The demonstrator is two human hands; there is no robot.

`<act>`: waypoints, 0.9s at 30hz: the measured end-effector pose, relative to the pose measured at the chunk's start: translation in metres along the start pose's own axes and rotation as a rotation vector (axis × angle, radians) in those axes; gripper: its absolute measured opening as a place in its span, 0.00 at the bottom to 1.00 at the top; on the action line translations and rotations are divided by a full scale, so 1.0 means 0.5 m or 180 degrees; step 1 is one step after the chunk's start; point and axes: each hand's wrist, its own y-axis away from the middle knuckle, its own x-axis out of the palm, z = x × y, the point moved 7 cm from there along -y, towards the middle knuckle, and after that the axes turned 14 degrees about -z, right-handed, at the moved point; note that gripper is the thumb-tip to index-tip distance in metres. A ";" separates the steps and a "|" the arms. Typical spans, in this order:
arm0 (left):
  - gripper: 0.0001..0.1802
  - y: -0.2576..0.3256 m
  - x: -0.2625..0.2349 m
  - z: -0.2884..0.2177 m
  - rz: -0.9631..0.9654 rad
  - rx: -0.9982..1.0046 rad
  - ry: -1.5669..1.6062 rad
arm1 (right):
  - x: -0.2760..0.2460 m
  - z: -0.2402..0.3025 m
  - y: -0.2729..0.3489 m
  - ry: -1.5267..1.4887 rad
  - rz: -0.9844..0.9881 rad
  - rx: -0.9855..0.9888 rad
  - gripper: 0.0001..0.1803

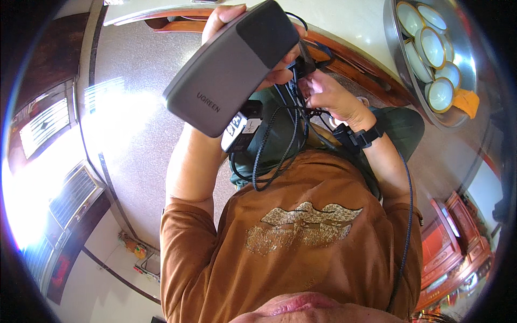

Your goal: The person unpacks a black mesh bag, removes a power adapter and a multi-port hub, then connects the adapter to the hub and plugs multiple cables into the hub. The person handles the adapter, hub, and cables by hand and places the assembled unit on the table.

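Note:
A large dark grey power bank (215, 81) with a black end is tilted up at the top centre, gripped by my left hand (281, 71). That hand shows only as fingers around its edges; the palm is hidden behind it. Below the power bank, a black device with a white label (249, 129) sits at my left wrist. My right hand (331, 97) is to the right, its fingers curled at a tangle of black cables (293, 110) hanging over my lap. A black strapped device (358, 137) is on my right wrist, with a braided cable running down from it.
Ahead is a pale tabletop (344, 21) with a wooden edge. On it at right, a round metal tray (398, 51) holds several white gold-rimmed cups (432, 47) and an orange cloth (466, 102). Red-brown wooden furniture (447, 242) stands lower right; bright windows (75, 194) are at left.

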 end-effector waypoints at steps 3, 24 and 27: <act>0.38 0.017 -0.005 0.012 -0.0539 0.0076 -0.0059 | 0.017 0.025 -0.002 -0.1065 0.0041 -0.0019 0.35; 0.42 0.110 0.043 0.057 0.0020 0.0927 0.1403 | 0.017 0.176 0.110 -0.1993 -0.0889 -0.1793 0.35; 0.41 0.108 0.059 0.067 0.0206 0.0716 0.1649 | 0.021 0.219 0.149 -0.1732 -0.1086 -0.2215 0.38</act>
